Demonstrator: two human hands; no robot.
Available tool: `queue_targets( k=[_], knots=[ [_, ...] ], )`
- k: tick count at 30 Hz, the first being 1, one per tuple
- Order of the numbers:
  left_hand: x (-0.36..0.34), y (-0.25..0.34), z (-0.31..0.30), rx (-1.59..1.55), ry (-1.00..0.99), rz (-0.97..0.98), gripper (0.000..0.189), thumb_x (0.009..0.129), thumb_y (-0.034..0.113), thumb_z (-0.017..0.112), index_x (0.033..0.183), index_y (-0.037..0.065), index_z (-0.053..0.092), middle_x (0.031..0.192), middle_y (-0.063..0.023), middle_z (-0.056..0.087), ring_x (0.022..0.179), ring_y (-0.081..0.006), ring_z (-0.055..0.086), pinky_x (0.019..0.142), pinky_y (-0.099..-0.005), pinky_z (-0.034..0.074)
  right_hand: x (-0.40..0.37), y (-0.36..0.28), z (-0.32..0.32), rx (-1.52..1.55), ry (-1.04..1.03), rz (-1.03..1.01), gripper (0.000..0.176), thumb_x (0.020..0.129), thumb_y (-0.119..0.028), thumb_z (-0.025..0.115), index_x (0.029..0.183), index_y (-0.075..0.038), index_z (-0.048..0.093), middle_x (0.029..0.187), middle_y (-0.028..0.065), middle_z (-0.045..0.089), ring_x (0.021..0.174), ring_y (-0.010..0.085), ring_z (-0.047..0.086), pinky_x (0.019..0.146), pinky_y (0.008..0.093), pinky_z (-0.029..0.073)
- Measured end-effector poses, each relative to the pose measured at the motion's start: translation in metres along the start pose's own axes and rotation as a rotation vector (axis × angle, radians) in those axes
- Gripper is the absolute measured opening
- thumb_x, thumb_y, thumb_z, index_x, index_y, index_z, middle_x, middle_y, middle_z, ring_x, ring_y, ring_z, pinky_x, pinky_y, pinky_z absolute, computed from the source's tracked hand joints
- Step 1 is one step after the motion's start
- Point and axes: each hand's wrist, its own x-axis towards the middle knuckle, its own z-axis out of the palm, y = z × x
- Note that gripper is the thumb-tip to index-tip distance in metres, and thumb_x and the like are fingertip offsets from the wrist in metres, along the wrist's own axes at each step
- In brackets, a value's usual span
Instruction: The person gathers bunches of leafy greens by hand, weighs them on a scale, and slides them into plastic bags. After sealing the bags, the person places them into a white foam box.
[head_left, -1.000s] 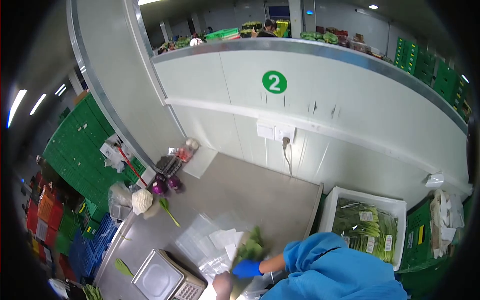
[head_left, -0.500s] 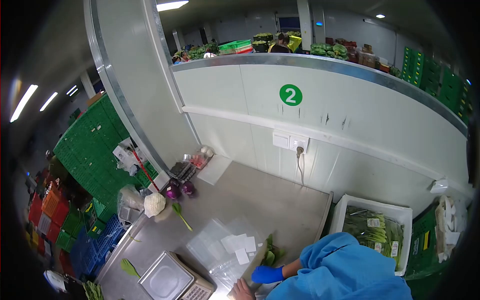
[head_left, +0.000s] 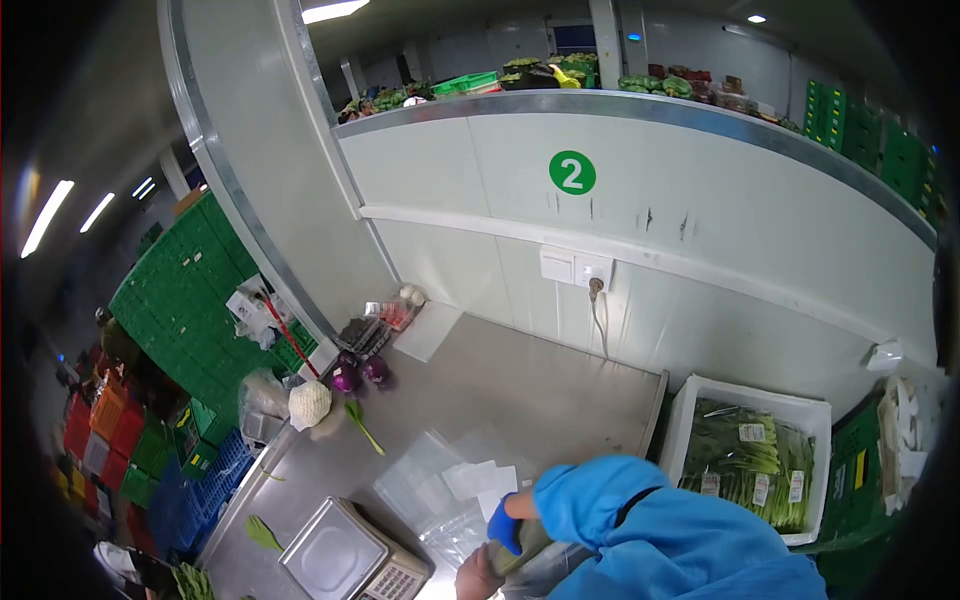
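Observation:
My right hand [head_left: 504, 527], in a blue glove, curls over the near-left side of a greenish bag of greens [head_left: 532, 549] at the bottom centre. My bare left hand [head_left: 479, 575] grips the bag's lower left end, its fingers partly blurred. The blue right sleeve covers the bag's far end, so the leaves are hidden. Just beyond the gloved hand lie white labels [head_left: 492, 482] on flat clear plastic bags [head_left: 415, 478]. A scale [head_left: 335, 558] sits left of my hands.
On the metal table [head_left: 500, 385] are a loose green stalk [head_left: 365, 428], a leaf [head_left: 262, 533], a white cauliflower-like vegetable [head_left: 309, 405], purple onions [head_left: 345, 377] and small packs. A white box [head_left: 678, 428] of bagged greens stands right. Green crates [head_left: 180, 290] are stacked left.
My gloved right hand has moved left and up, nearer the labels, and its sleeve now covers the leaves. The view has tilted slightly, showing more of the box at right.

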Motion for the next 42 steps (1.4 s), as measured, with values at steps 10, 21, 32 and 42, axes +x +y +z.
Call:
queue_targets(
  k=[10, 21, 32, 42],
  knots=[
    [0.027, 0.085, -0.097, -0.914, -0.473, 0.050, 0.025, 0.082, 0.022, 0.066, 0.097, 0.003, 0.068, 0.092, -0.0099, 0.069, 0.089, -0.0191, 0.064, 0.080, -0.0335, 0.051, -0.189, -0.051, 0.152, 1.048, 0.158, -0.212, 0.081, 0.079, -0.037, 0.067, 0.141, -0.002, 0.029, 0.134, 0.0151, 0.045, 0.117, 0.0210, 0.047, 0.100, 0.0371, 0.038],
    [-0.014, -0.011, 0.112, -0.295, 0.031, 0.321, 0.020, 0.069, 0.020, 0.071, 0.075, 0.007, 0.057, 0.075, -0.0118, 0.056, 0.073, -0.0340, 0.056, 0.063, -0.0437, 0.044, -0.233, -0.054, 0.274, 1.579, 0.573, -0.140, 0.073, 0.080, -0.024, 0.068, 0.140, -0.001, 0.031, 0.130, 0.0117, 0.050, 0.114, 0.0181, 0.051, 0.098, 0.0351, 0.042],
    [0.010, 0.027, 0.061, -0.345, 0.253, 0.052, 0.028, 0.067, 0.008, 0.073, 0.092, 0.004, 0.063, 0.087, -0.0124, 0.060, 0.086, -0.0333, 0.054, 0.076, -0.0397, 0.045, -0.208, -0.074, 0.343, 1.776, 0.605, -0.112, 0.075, 0.074, -0.018, 0.071, 0.138, -0.002, 0.035, 0.130, 0.0123, 0.049, 0.114, 0.0202, 0.050, 0.100, 0.0355, 0.038],
    [0.012, -0.004, 0.066, -0.505, 0.052, 0.128, 0.019, 0.071, 0.004, 0.073, 0.087, 0.002, 0.062, 0.080, -0.0078, 0.059, 0.068, -0.0170, 0.055, 0.062, -0.0276, 0.046, -0.196, -0.091, 0.340, 1.763, 0.496, -0.041, 0.076, 0.074, -0.019, 0.072, 0.139, -0.003, 0.035, 0.127, 0.0128, 0.052, 0.113, 0.0191, 0.051, 0.099, 0.0350, 0.040]
  ],
)
